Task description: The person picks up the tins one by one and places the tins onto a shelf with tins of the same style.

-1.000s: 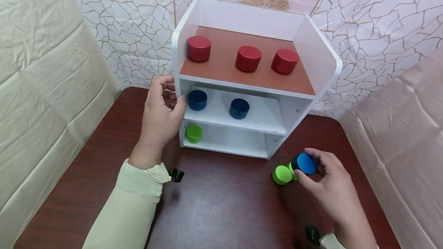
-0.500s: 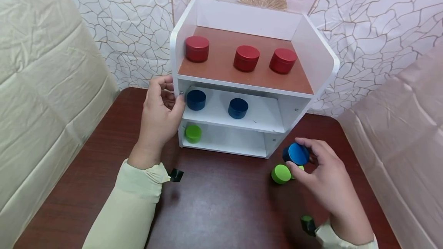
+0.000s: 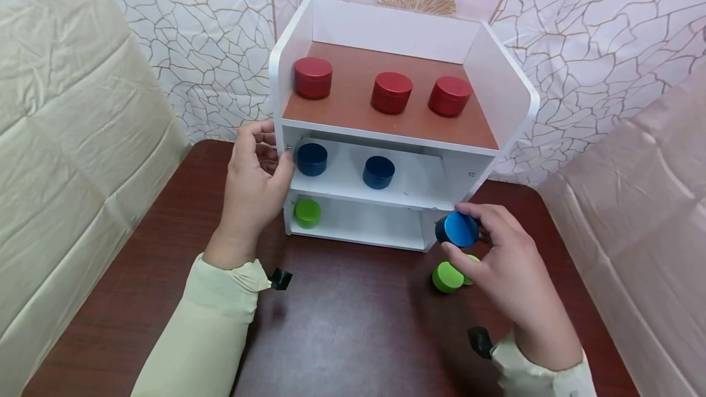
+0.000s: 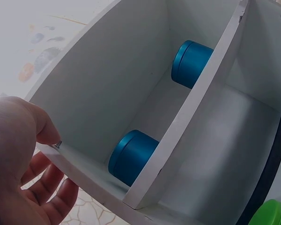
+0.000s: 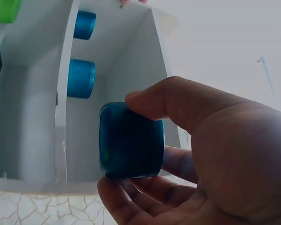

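While pinching the round blue metal tin in the right hand and gripping the white three-tier rack with the left hand, level the tin.

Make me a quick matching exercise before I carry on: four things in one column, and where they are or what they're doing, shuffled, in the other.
Column one
1. Left hand
2. Right hand
3. Red tins
4. Shelved green tin

Column two
A. On the top shelf
B. On the bottom shelf
C. Gripping the rack
D. Holding a blue tin

Pairs: 1-C, 2-D, 3-A, 4-B
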Demonstrator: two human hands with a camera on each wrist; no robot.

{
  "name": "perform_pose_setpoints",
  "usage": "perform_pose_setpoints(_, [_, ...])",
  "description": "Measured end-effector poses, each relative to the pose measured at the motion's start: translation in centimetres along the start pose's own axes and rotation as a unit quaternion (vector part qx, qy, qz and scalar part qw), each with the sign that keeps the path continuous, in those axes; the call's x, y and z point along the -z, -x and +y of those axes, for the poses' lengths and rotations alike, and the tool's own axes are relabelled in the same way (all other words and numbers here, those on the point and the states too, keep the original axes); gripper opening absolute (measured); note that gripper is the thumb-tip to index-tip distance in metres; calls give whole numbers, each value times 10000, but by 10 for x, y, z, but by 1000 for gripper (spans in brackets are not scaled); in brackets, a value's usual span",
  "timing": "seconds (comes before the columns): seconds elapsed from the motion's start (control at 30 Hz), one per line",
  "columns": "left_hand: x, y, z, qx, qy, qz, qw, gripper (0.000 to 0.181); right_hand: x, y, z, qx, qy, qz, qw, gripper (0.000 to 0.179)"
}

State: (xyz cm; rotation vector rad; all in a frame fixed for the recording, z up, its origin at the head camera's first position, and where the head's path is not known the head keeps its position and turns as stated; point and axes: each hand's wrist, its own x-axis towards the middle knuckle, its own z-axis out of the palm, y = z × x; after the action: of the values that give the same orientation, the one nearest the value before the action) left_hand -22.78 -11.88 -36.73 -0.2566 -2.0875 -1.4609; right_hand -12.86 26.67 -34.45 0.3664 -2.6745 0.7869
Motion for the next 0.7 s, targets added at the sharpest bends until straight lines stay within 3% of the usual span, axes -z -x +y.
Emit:
perform_pose_setpoints(0.37, [-1, 0, 2, -47, 32, 22, 10000, 46, -9, -26, -20, 279, 295, 59, 9992, 64])
perform_pose_setpoints(0.7, [-1, 0, 1, -38, 58, 23, 10000, 47, -24, -60, -30, -150, 410, -307, 9986, 66])
